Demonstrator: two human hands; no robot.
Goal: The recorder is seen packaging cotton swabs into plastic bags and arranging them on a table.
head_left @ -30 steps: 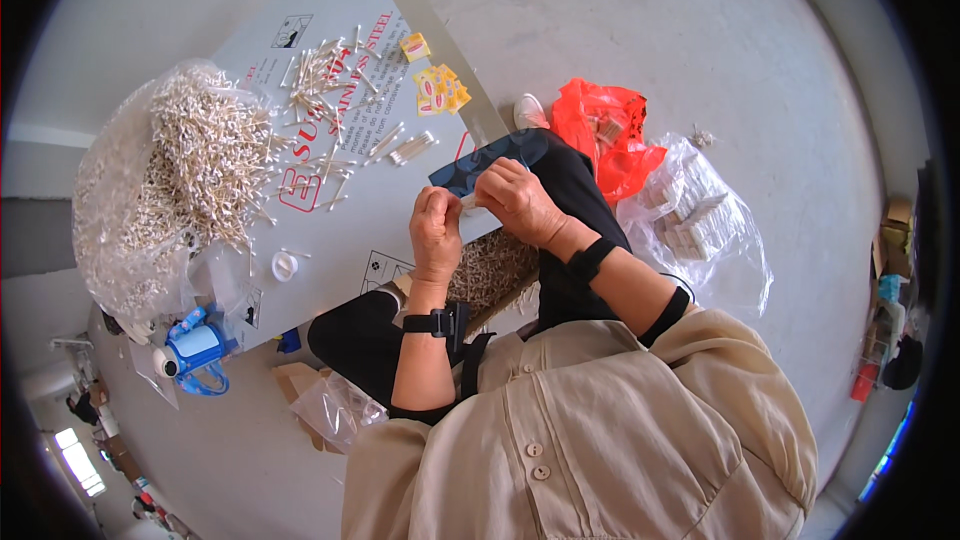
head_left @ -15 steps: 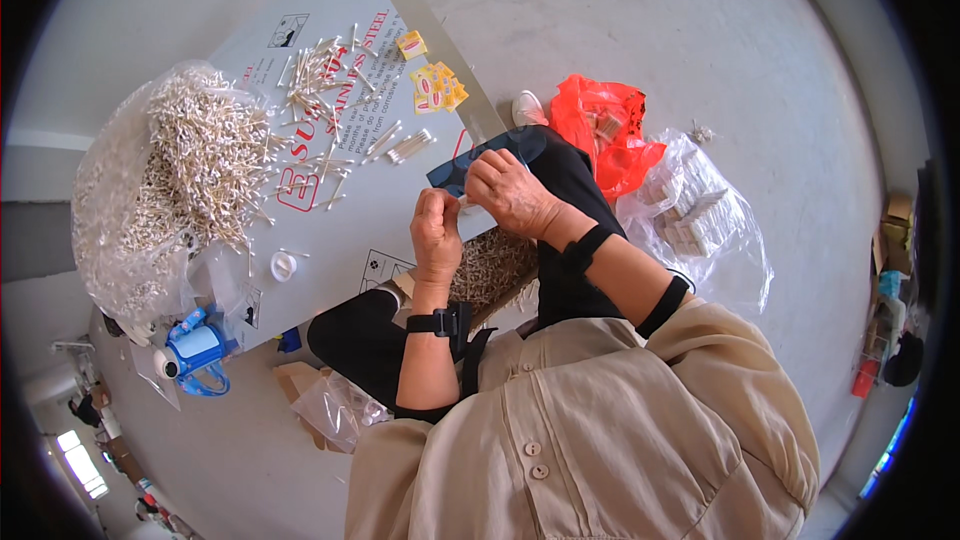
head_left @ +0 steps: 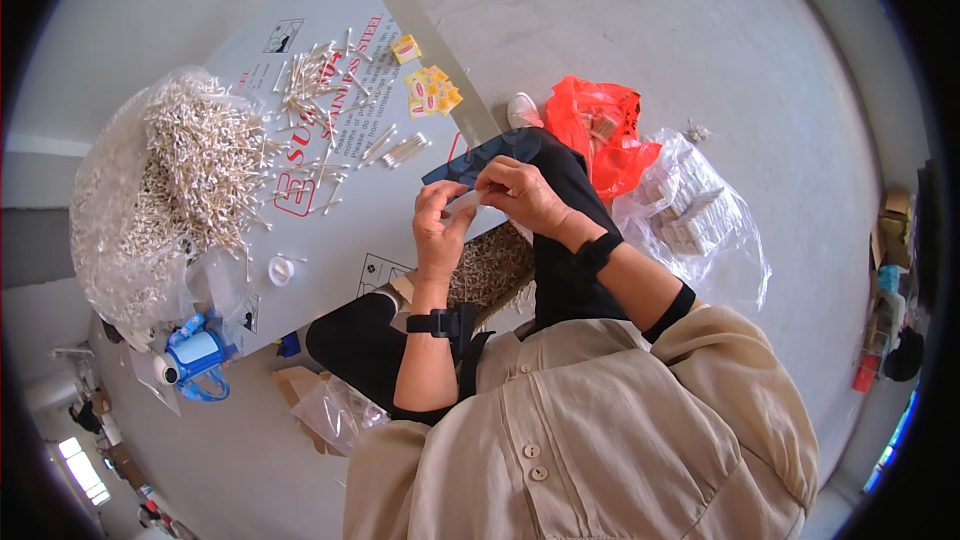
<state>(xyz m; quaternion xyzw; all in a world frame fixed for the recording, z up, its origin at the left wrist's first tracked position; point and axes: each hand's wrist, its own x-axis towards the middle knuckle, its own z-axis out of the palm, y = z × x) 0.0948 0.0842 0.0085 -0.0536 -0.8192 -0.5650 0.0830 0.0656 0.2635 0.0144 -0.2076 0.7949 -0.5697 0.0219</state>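
Observation:
Between my two hands is a small, whitish, see-through packet (head_left: pixel 463 202); its contents are too small to make out. My left hand (head_left: pixel 440 235) pinches its near left end with thumb and fingers. At its other end, my right hand (head_left: pixel 522 198) has its fingertips closed on the edge. A dark blue translucent sheet (head_left: pixel 450 169) lies just beyond both hands, by the table edge. Below them, between my knees, is a box full of cotton swabs (head_left: pixel 490 268). On the table, a short row of cotton swabs (head_left: pixel 406 150) lies left of my hands.
A big clear bag of cotton swabs (head_left: pixel 200 170) covers the table's left, with loose swabs (head_left: pixel 318 90) beside it. Yellow labels (head_left: pixel 432 92), a round white container (head_left: pixel 281 271) and a blue bottle (head_left: pixel 197 350) are around. A red bag (head_left: pixel 600 130) and clear bag of packets (head_left: pixel 695 210) lie right.
My hands have drawn slightly apart, and the whitish packet between them now shows more. My right hand has shifted a little right and down. The things on the table are as before.

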